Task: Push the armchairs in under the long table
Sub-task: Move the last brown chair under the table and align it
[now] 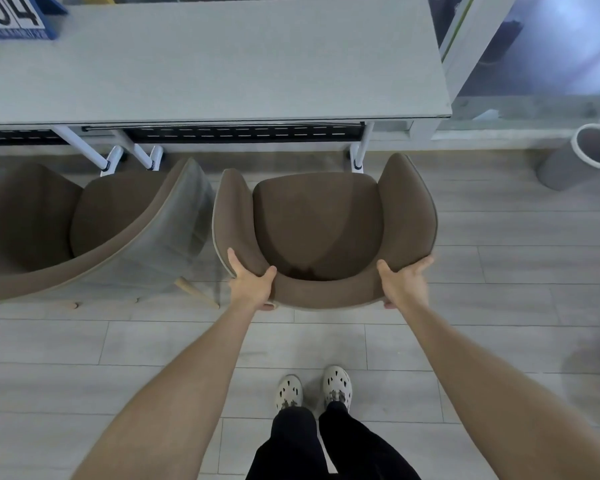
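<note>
A brown armchair (321, 223) stands in front of me, facing the long grey table (222, 64), its front just short of the table's edge. My left hand (252, 284) grips the left rear of its curved backrest, thumb inside the shell. My right hand (402, 280) grips the right rear of the backrest the same way. A second brown armchair (94, 223) stands to the left, turned at an angle, also outside the table.
White table legs (359, 154) stand just ahead of the chairs. A grey waste bin (568, 161) sits on the floor at the right. A blue-framed sign (18, 19) lies on the table's far left. My feet (312, 391) are on the plank floor behind the chair.
</note>
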`<control>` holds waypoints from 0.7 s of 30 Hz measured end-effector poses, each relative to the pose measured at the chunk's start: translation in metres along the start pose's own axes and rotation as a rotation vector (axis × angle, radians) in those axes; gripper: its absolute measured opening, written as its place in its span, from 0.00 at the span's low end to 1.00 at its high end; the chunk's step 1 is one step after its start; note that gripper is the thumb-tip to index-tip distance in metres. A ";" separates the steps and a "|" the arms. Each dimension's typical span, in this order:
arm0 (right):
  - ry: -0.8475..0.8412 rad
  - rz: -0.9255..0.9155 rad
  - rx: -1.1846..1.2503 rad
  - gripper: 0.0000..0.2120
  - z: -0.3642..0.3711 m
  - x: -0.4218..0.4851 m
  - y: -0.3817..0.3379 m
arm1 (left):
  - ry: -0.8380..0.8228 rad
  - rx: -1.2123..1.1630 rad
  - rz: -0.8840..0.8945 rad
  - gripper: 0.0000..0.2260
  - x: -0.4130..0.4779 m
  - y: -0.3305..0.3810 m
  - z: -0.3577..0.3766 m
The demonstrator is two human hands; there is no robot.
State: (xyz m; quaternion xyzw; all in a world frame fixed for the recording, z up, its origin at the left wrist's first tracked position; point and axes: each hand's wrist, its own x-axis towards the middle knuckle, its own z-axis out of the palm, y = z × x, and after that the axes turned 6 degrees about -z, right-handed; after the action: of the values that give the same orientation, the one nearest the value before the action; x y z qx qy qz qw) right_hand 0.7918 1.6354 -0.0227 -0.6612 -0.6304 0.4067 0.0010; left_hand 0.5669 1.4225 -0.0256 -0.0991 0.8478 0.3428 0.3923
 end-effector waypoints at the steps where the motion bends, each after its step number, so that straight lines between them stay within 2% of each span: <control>1: -0.024 0.008 0.030 0.56 -0.001 0.000 -0.001 | 0.013 0.024 0.004 0.51 0.000 0.002 0.002; 7: 0.007 -0.044 0.089 0.49 0.003 -0.001 0.002 | 0.071 0.124 0.037 0.51 -0.001 0.001 0.005; 21: 0.016 -0.075 0.014 0.48 -0.009 -0.019 0.018 | 0.056 0.179 0.064 0.52 -0.020 -0.006 0.013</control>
State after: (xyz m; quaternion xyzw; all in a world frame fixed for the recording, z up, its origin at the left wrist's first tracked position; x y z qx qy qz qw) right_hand 0.8138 1.6205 -0.0163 -0.6405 -0.6519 0.4052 0.0259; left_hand 0.5909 1.4245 -0.0201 -0.0461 0.8885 0.2751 0.3644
